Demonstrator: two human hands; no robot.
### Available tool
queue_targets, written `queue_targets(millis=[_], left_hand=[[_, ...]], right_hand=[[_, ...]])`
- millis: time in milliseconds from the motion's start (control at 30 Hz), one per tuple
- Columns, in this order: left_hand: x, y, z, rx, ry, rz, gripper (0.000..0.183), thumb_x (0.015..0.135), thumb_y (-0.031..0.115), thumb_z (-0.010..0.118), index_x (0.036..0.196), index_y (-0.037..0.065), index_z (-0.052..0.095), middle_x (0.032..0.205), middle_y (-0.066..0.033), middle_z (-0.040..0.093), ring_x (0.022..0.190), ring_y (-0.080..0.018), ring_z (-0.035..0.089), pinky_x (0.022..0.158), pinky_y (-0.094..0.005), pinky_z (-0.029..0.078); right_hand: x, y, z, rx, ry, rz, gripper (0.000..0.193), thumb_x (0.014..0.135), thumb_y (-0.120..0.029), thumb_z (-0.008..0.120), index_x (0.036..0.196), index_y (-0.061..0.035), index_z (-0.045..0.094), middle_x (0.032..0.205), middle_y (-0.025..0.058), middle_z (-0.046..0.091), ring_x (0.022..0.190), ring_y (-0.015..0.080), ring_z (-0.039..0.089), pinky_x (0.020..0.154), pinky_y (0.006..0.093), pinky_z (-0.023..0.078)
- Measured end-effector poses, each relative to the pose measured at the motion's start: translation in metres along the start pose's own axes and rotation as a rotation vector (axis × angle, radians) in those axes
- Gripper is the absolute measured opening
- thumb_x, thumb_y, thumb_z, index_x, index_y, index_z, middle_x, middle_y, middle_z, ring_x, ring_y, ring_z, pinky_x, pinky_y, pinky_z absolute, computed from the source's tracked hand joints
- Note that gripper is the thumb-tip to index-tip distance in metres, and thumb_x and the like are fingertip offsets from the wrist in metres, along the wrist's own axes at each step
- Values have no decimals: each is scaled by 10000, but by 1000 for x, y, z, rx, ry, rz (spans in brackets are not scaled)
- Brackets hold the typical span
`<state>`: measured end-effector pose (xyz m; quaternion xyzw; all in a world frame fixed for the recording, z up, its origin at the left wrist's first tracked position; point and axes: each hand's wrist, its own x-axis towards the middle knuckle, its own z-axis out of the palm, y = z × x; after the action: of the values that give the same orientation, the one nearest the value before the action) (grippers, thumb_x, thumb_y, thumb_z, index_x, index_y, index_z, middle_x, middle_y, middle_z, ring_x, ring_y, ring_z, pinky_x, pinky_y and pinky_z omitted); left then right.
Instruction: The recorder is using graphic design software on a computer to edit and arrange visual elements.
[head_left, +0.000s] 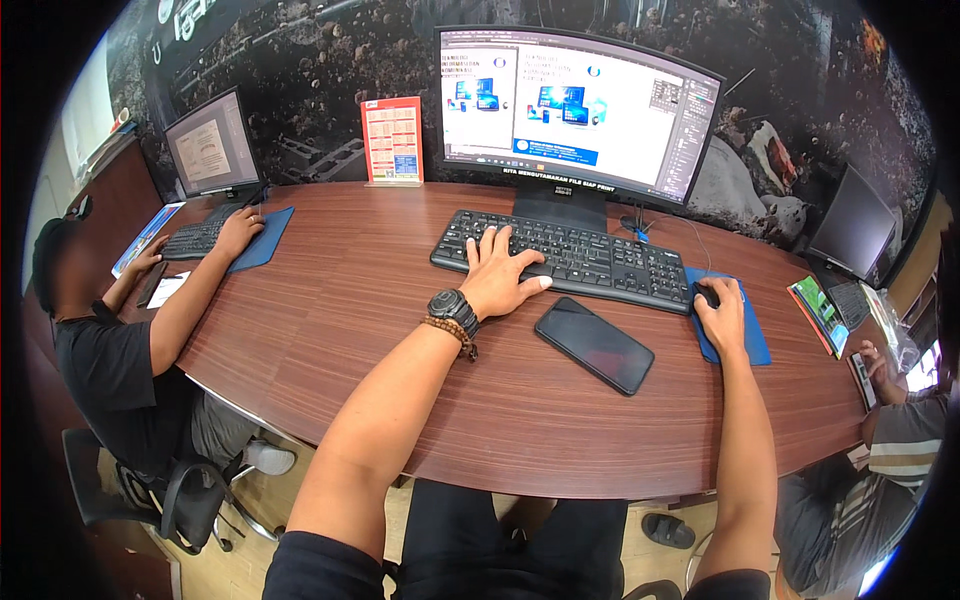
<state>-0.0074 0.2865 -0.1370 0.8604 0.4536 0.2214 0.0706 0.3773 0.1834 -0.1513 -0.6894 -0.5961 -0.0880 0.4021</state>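
My left hand point(496, 278) rests on the left part of a black keyboard point(610, 262), fingers spread over the keys. A black watch point(450, 305) and a brown beaded bracelet point(447, 330) circle that wrist. My right hand point(726, 322) is curved over a dark computer mouse point(707, 295), mostly hidden beneath it, on a blue mouse pad point(757, 345). Between my forearms lies a black smartphone point(595, 345), its screen dark. Behind the keyboard stands a wide monitor point(580, 100) with a page layout of device pictures and editing panels.
The brown wooden desk point(300, 340) curves across. A red-and-white sign point(393, 140) stands left of my monitor. At left, a seated person point(120, 370) works at another monitor point(212, 145). Another person point(890, 480) sits at right, near a dark monitor point(853, 222) and a green booklet point(818, 315).
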Motion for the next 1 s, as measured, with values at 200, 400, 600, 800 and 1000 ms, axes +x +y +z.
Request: queue_targets(millis=[200, 400, 600, 800, 1000], left_hand=[[-1, -22, -2, 47, 185, -159, 608, 888, 542, 647, 1362, 167, 578, 1510, -314, 294, 1421, -474, 202, 1140, -645, 112], [-1, -35, -7, 18, 219, -318, 566, 919, 448, 633, 1343, 79, 566, 1433, -270, 388, 1353, -434, 310, 1116, -626, 210], [2, -24, -13, 88, 249, -354, 564, 866, 375, 722, 1188, -65, 574, 1275, -234, 476, 1208, -397, 464, 1018, -509, 420], [1, -26, -11, 128, 301, -313, 569, 865, 387, 722, 1106, -105, 568, 1217, -237, 478, 1160, -415, 508, 942, -488, 498], [2, -21, -14, 165, 239, -341, 535, 863, 368, 717, 1082, -110, 618, 1214, -225, 490, 1143, -386, 516, 947, -451, 502]], right_hand=[[-3, -5, -1, -5, 10, 11, 299, 803, -189, 669, 1058, -38, 705, 1114, 174, 588, 1061, 359, 580, 951, 426, 464], [-2, -3, -1, -1, 6, 1, 289, 818, -193, 664, 1067, -49, 697, 1123, 179, 598, 1072, 357, 585, 956, 428, 462], [0, 4, 0, -25, 12, 66, 301, 809, -211, 672, 1061, -49, 698, 1132, 172, 588, 1087, 358, 577, 960, 428, 463], [0, 2, 2, -21, 13, 52, 303, 810, -215, 676, 1064, -51, 699, 1151, 171, 587, 1096, 358, 576, 964, 431, 461], [-1, 3, 1, -18, 10, 54, 311, 810, -217, 681, 1073, -52, 700, 1152, 174, 586, 1099, 358, 574, 969, 434, 459]])
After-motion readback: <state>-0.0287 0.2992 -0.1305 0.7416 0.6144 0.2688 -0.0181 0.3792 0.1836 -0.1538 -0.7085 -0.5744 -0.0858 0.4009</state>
